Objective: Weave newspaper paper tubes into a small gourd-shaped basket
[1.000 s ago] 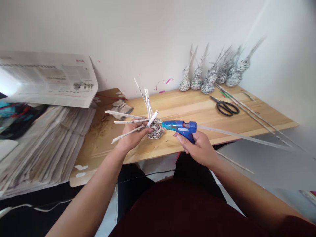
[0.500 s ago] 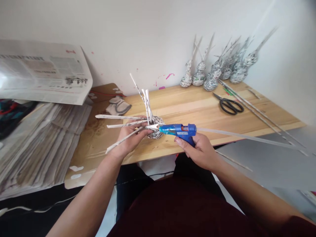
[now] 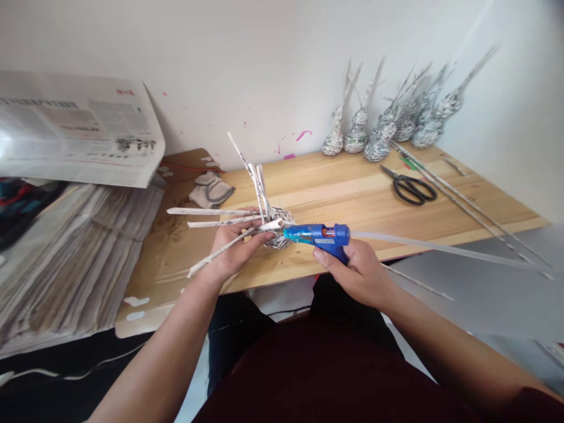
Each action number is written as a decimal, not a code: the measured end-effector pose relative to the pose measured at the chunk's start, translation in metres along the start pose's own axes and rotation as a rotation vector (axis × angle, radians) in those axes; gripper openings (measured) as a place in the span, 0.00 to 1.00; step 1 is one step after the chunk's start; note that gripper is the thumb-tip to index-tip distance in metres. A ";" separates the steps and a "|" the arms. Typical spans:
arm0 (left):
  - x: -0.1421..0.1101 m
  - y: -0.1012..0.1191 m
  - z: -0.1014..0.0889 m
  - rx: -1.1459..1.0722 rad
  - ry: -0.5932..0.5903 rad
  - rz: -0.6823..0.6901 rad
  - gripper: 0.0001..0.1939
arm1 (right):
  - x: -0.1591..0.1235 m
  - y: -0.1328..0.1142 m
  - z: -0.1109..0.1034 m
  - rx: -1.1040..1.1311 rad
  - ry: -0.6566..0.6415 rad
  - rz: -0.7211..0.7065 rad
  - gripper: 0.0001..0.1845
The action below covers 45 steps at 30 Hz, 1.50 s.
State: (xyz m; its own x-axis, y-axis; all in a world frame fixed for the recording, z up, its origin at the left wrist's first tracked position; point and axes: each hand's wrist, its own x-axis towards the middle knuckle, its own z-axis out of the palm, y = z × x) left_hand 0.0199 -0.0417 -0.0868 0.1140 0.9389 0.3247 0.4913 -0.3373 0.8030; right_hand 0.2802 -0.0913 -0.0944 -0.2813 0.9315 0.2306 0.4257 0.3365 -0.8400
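My left hand [image 3: 233, 247] is closed around the neck of a woven newspaper gourd [image 3: 281, 242], whose round body lies sideways just above or on the table. Several rolled paper sticks [image 3: 207, 212] fan out from it to the left and upward. In my right hand [image 3: 348, 261] is a blue hot glue gun [image 3: 324, 234], gripped by its handle. Its nozzle points left and meets the gourd close to a short, open-ended paper tube; the exact contact is hidden. A long clear glue stick [image 3: 423, 244] trails out of the gun's back to the right.
Several woven gourds [image 3: 355, 138] stand against the wall. Black scissors [image 3: 412, 188] and long paper sticks [image 3: 462, 205] lie on the wooden table [image 3: 335, 188] at right. A glove [image 3: 211, 189] lies at back left, beside stacked newspapers [image 3: 83, 252].
The gourd has tilted and its sticks have shifted left and down a little. The glue gun's nozzle has moved slightly left and lower against it. My view has also shifted slightly.
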 end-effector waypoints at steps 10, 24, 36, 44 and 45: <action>0.001 0.015 -0.004 0.147 -0.027 0.127 0.03 | 0.000 -0.002 -0.002 -0.010 0.006 -0.008 0.22; -0.002 0.013 0.001 0.129 -0.001 0.057 0.06 | 0.000 -0.006 -0.002 0.022 0.038 -0.016 0.22; -0.001 0.015 0.007 0.078 0.018 0.070 0.06 | 0.051 -0.034 0.019 0.486 0.210 0.212 0.12; -0.001 0.013 0.004 0.077 0.012 0.100 0.06 | 0.083 -0.039 0.041 0.185 0.285 0.064 0.12; -0.001 0.013 0.004 0.064 0.011 0.093 0.07 | 0.082 -0.038 0.041 0.193 0.278 0.078 0.12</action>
State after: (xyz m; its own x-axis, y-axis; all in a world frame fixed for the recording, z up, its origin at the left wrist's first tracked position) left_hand 0.0295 -0.0471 -0.0790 0.1519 0.9030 0.4020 0.5334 -0.4173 0.7358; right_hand 0.2055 -0.0329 -0.0639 0.0019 0.9643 0.2649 0.2585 0.2554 -0.9316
